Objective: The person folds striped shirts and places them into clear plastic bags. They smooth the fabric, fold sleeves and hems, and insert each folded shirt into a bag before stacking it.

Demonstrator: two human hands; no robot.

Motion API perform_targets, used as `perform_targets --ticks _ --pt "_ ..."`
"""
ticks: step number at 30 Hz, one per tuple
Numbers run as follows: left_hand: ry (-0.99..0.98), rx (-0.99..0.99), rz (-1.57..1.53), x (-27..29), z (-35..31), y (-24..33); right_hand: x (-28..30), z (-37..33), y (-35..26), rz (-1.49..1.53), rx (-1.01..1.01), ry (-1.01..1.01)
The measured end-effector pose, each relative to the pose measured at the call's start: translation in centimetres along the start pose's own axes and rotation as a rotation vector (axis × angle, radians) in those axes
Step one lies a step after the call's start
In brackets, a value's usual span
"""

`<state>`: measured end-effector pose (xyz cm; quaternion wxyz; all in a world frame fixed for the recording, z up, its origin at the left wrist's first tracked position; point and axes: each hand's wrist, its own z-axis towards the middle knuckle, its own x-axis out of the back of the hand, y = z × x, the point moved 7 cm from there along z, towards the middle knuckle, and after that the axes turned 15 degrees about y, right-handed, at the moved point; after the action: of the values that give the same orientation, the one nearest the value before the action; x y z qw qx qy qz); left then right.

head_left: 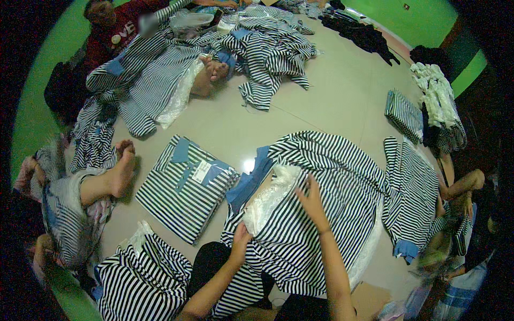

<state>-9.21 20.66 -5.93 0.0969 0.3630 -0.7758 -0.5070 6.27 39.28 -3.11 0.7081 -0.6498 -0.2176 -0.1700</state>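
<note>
A black-and-white striped shirt (337,214) with a blue collar (249,184) lies spread before me. White crinkled material (273,195), plastic-like, shows at its opening beside the collar, with a strip of tan board along it. My left hand (241,243) is closed at the shirt's left edge, next to the lower end of the white material; its fingertips are partly hidden. Over the shirt's middle, just right of the white material, my right hand (310,200) has its fingers apart and holds nothing. A folded striped shirt (184,187) with blue parts and a white label lies to the left.
Another striped garment (144,278) lies bunched at lower left. To the right are a striped shirt (409,198), a folded one (404,115) and a white pile (433,91). A striped heap (276,59) lies on the tiled floor (342,101) farther off. Other people sit around.
</note>
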Motion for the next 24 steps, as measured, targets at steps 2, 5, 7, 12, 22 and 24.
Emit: perform_targets --ticks 2,5,7,12,22,24 --pt "-0.073 0.079 -0.061 -0.8 0.4 0.3 -0.7 -5.1 -2.8 -0.118 0.199 -0.136" --pt "-0.255 0.147 -0.195 -2.6 0.1 0.7 -3.1 -12.0 -3.9 -0.449 0.277 -0.325" --pt "-0.395 0.253 -0.145 -4.0 0.3 0.1 -2.7 -12.4 -3.5 -0.304 0.16 -0.08" --pt "0.077 -0.494 0.462 -4.5 6.2 3.6 -0.4 -13.6 2.9 0.61 -0.623 0.315" --pt "0.034 -0.527 0.722 -5.6 11.0 5.0 -4.0 -13.6 -2.7 -0.283 0.177 -0.113" --pt "0.098 -0.632 0.798 -4.3 11.1 7.9 -5.5 -14.4 -4.0 -0.487 0.275 -0.17"
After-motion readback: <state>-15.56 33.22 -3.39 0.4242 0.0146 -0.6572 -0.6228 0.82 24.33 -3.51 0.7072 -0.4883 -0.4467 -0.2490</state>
